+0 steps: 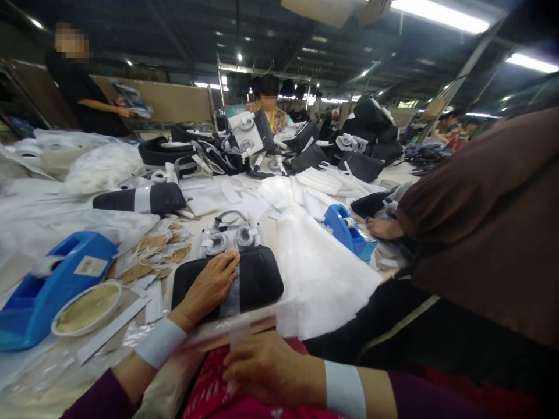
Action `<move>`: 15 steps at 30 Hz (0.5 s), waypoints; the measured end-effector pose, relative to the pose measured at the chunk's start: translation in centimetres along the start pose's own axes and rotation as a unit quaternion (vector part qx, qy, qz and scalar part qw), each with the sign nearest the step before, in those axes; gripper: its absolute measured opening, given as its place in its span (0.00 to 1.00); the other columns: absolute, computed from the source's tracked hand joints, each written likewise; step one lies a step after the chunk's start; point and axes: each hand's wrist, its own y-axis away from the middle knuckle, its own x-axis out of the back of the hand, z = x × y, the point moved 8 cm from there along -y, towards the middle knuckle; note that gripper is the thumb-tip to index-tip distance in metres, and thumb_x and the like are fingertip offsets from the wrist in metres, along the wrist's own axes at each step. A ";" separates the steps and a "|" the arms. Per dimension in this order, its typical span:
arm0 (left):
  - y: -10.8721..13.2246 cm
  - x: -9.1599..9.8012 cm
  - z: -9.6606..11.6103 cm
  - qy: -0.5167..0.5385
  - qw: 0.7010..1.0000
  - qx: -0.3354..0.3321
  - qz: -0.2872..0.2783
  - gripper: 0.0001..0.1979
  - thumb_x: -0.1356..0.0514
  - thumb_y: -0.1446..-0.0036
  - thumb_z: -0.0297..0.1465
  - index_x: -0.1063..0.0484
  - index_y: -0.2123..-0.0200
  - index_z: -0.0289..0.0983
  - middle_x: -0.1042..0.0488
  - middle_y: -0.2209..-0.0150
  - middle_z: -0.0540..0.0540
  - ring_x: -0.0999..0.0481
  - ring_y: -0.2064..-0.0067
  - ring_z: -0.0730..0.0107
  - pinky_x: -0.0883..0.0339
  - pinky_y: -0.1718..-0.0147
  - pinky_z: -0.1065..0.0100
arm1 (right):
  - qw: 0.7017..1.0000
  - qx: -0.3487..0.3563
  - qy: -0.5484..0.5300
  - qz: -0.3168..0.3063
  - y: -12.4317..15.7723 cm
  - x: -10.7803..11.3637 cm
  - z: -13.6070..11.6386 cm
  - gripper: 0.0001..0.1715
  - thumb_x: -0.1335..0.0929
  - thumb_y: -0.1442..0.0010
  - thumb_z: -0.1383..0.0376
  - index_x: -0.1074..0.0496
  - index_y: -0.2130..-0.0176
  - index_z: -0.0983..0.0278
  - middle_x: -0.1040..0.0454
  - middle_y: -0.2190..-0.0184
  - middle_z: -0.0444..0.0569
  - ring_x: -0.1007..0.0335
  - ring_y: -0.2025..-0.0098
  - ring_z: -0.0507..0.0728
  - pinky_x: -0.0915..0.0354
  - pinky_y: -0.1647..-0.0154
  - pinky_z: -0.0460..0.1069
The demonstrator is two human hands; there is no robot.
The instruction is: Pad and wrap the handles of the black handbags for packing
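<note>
A flat black padded case (pixel 261 273) lies in front of me near the table edge, with a clear plastic strip (pixel 230 301) across its middle. My left hand (pixel 212 283) rests flat on the case, fingertips on the strip. Below the table edge, my right hand (pixel 266 366) is closed, its fingers curled around the strip's lower end, which hangs over the edge. Just behind the case are two coiled grey straps (pixel 245 235) in clear wrapping. Both wrists wear pale bands.
Blue tape dispensers stand left (pixel 82 273) and right (pixel 349 230). Beside the left one are a bowl of yellowish paste (pixel 87 308), paper strips (pixel 113 329) and brown tags (pixel 152 247). White sheeting (pixel 323 273) lies right. Black bags (pixel 305 157) pile up behind. A co-worker's brown sleeve (pixel 463 192) is close on the right.
</note>
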 end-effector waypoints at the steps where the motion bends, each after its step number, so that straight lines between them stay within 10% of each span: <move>1: 0.0 0.0 0.0 -0.009 1.000 0.000 0.004 0.22 0.50 0.34 0.31 0.38 0.39 0.34 0.35 0.42 0.37 0.37 0.39 0.54 0.40 0.39 0.53 | 0.997 -0.037 -0.043 0.053 -0.8 2.1 1.9 0.08 0.34 0.38 0.66 0.28 0.57 0.61 0.25 0.56 0.47 0.30 0.55 0.53 0.33 0.54 0.47; 4: 0.1 0.5 0.1 -0.052 0.998 0.012 0.021 0.22 0.49 0.35 0.32 0.36 0.39 0.36 0.34 0.43 0.37 0.37 0.40 0.51 0.38 0.42 0.51 | 0.925 -0.273 -0.102 0.242 -1.7 8.3 11.5 0.15 0.35 0.40 0.69 0.30 0.52 0.62 0.30 0.50 0.52 0.34 0.47 0.57 0.37 0.43 0.54; 7: 0.2 1.2 0.0 -0.098 0.994 0.038 0.037 0.22 0.47 0.36 0.33 0.34 0.40 0.42 0.34 0.44 0.36 0.35 0.45 0.48 0.35 0.49 0.48 | 0.836 -0.466 -0.190 0.218 -2.0 8.8 19.7 0.17 0.36 0.41 0.69 0.32 0.50 0.66 0.28 0.56 0.53 0.30 0.55 0.56 0.33 0.51 0.55; 15: -0.1 1.5 -0.6 -0.127 0.989 0.063 0.050 0.23 0.46 0.38 0.34 0.34 0.40 0.49 0.33 0.46 0.38 0.33 0.50 0.48 0.34 0.52 0.47 | 0.818 -0.509 -0.220 0.151 -4.5 7.3 23.5 0.19 0.34 0.42 0.66 0.33 0.51 0.70 0.25 0.66 0.50 0.28 0.65 0.54 0.33 0.63 0.48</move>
